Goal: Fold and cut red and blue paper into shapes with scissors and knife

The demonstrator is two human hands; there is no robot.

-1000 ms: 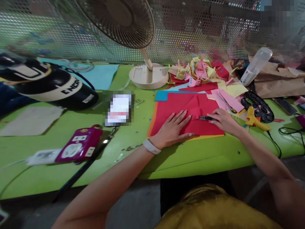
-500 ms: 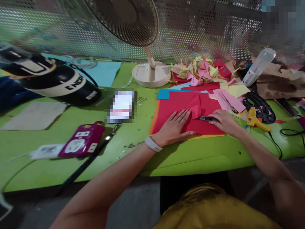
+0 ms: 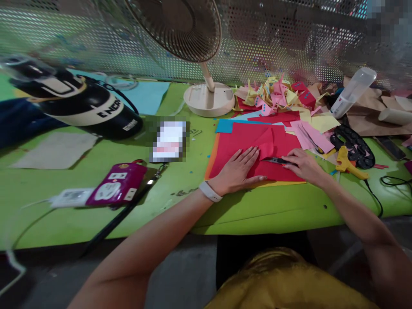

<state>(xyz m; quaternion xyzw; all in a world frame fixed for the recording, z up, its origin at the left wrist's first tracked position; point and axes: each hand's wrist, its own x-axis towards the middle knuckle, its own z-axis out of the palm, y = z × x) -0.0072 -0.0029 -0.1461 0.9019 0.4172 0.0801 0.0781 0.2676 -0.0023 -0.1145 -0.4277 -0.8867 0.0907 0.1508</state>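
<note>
My left hand (image 3: 238,168) lies flat on the stack of red paper (image 3: 225,146), fingers stretched and thumb apart. Beside its fingertips a folded piece of red paper (image 3: 265,143) stands partly raised from the sheet. My right hand (image 3: 304,165) is closed round a dark utility knife (image 3: 278,160), whose blade points left, low over the red paper close to the fold. I cannot tell whether the blade touches the paper. Orange and yellow edges show under the red sheets, and a blue piece of paper (image 3: 224,125) lies at the top left corner.
Behind the stack are a fan (image 3: 209,101) and a heap of folded paper pieces (image 3: 277,94). A yellow glue gun (image 3: 350,163), scissors (image 3: 312,139) and a clear bottle (image 3: 354,92) lie right. Left are a phone (image 3: 169,141), a purple power strip (image 3: 117,182) and a black bottle (image 3: 96,109).
The knife has shifted a little to the left relative to the red paper, with my right hand still round it. My left hand stays flat. The whole view has moved slightly.
</note>
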